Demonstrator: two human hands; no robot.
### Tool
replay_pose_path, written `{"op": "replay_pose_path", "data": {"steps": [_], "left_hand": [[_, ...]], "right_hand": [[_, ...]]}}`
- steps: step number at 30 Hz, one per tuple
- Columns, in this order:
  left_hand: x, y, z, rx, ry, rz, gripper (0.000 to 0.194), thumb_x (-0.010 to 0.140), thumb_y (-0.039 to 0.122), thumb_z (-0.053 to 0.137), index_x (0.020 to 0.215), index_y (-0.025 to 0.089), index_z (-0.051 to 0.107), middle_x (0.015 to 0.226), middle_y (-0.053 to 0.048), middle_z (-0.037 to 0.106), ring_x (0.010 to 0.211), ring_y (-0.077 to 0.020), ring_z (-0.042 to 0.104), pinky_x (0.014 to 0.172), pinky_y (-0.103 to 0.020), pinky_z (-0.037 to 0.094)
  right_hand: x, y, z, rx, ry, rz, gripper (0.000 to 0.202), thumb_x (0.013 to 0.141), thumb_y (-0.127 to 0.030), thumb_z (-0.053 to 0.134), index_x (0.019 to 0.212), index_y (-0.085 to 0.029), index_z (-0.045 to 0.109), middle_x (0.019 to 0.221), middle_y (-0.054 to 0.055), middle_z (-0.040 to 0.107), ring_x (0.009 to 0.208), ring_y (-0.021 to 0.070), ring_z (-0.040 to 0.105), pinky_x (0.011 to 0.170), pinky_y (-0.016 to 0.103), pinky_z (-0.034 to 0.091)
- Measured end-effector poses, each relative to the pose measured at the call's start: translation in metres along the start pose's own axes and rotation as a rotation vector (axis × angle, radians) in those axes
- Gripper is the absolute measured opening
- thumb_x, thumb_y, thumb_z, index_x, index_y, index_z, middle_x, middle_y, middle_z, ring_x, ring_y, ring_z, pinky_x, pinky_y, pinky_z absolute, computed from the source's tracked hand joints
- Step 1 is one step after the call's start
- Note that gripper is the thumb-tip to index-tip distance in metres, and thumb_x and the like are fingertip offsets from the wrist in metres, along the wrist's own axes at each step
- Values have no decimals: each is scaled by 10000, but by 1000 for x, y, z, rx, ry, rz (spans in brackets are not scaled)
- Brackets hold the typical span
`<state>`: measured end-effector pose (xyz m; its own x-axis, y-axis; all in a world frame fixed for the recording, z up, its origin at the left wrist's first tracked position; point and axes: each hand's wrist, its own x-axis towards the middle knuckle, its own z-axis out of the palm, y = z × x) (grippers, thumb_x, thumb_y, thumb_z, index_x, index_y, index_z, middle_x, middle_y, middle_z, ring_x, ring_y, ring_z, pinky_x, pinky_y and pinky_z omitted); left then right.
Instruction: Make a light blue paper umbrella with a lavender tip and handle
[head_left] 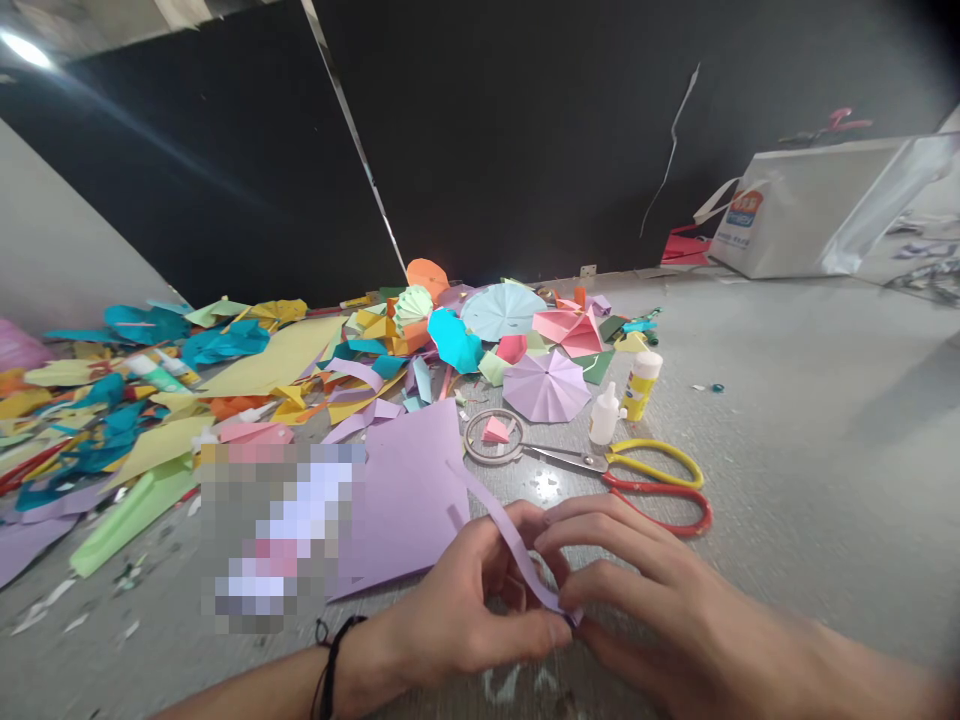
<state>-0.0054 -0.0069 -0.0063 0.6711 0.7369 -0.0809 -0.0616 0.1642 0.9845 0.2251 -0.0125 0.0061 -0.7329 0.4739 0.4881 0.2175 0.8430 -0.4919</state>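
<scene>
A narrow purple paper strip (517,545) curves between my two hands, its far end free over a purple paper sheet (409,490). My left hand (472,600), with a black cord on its wrist, pinches the strip's near end between thumb and fingers. From the other side, my right hand (660,590) closes its fingertips on that same end. Just beyond lie scissors (660,465) with one yellow and one red handle. Their blade tips reach a grey ring (469,440), perhaps a tape roll, around a small pink paper piece (495,430).
A small white bottle (604,415) and a yellow glue stick (643,387) stand past the scissors. A purple pleated paper disc (546,388) lies near them. Coloured paper scraps cover the left and back. A white bag (810,210) stands far right, before a black panel (525,130).
</scene>
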Motion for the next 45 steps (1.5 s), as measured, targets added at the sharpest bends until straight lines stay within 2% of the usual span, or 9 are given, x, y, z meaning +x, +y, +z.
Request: {"op": "replay_pose_path", "data": {"steps": [5,8,12,16,22,28,33,38,45], "left_hand": [[-2,1,1,-52,1,-5,474,823,323,854,1128,176,524,904,1,540,790,-121,503,690,-241,384],[-1,3,2,-42,-3,0,438,836,326,844,1093,173,525,888,7,525,768,-112,480,675,-239,370],[0,4,3,-35,-4,-16,490,794,340,882,1093,185,526,889,7,541,731,-103,488,646,-231,373],[1,3,2,-70,-6,-22,453,830,333,852,1105,185,524,865,22,537,684,-82,474,611,-211,363],[0,2,2,-27,-8,-4,408,840,295,839,1080,177,531,880,8,544,730,-98,492,644,-225,369],[0,2,3,-34,11,-11,445,832,330,848,1123,175,549,883,3,548,728,-99,490,634,-214,368],[1,2,3,-39,-20,-12,435,821,304,854,1099,183,543,869,19,542,691,-84,478,603,-201,347],[2,3,4,-78,-17,-17,421,831,279,848,1108,184,546,842,33,526,676,-75,456,595,-192,338],[-1,3,3,-23,-7,-19,414,825,279,840,1100,183,546,869,22,537,698,-81,475,615,-197,360]], "right_hand": [[4,-3,-4,1,-9,-30,405,887,21,572,1241,-170,623,1333,117,624,1395,240,486,1158,388,465],[5,-4,-5,-9,20,-37,368,906,19,577,1210,-177,645,1289,111,654,1365,234,521,1126,369,498],[4,-4,-2,-13,27,-25,303,923,-3,597,1160,-185,646,1287,109,660,1359,242,533,1107,380,517],[5,-3,-3,-7,19,-37,350,907,5,593,1200,-180,640,1303,119,655,1366,248,528,1122,390,507],[5,-2,-2,-9,14,-22,254,933,-6,598,1114,-179,636,1297,107,651,1366,232,521,1123,373,500],[4,-4,-5,14,-24,-31,351,895,17,586,1187,-173,636,1323,114,633,1385,234,499,1153,383,473],[4,-2,-1,8,-6,-11,254,941,-1,588,1123,-177,612,1308,92,628,1368,208,498,1152,347,459],[2,0,0,19,-39,-11,333,931,0,579,1210,-180,603,1350,97,601,1395,217,466,1169,368,439],[3,0,-1,2,-35,-8,272,961,-17,577,1176,-177,625,1348,98,608,1391,214,468,1158,361,450]]}}
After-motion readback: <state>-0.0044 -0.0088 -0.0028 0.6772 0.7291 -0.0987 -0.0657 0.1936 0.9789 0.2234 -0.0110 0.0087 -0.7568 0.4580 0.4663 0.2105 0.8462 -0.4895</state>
